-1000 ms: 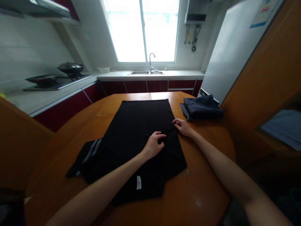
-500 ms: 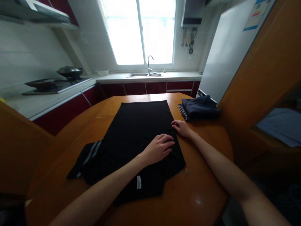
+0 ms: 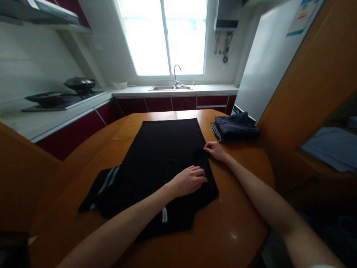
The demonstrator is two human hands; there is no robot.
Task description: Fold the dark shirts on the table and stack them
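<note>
A black shirt (image 3: 164, 149) lies spread on the wooden table, its neck label nearest me and a sleeve with two grey stripes out to the left. My left hand (image 3: 191, 181) rests low over the shirt's right part, its fingers curled closed on the cloth; the fingertips are partly hidden. Farther up, my right hand (image 3: 215, 150) pinches the shirt's right edge between thumb and fingers, and the fabric is slightly raised there.
Folded dark clothes (image 3: 236, 127) are stacked at the table's (image 3: 237, 208) far right. Beyond the table stand a counter with a sink (image 3: 164, 88) and a stove with pans (image 3: 79, 83) on the left. A fridge (image 3: 266, 63) is on the right.
The fingers of my left hand have curled in from a spread pose and the hand sits slightly lower. My right fingers have closed on the shirt's edge, lifting a small fold.
</note>
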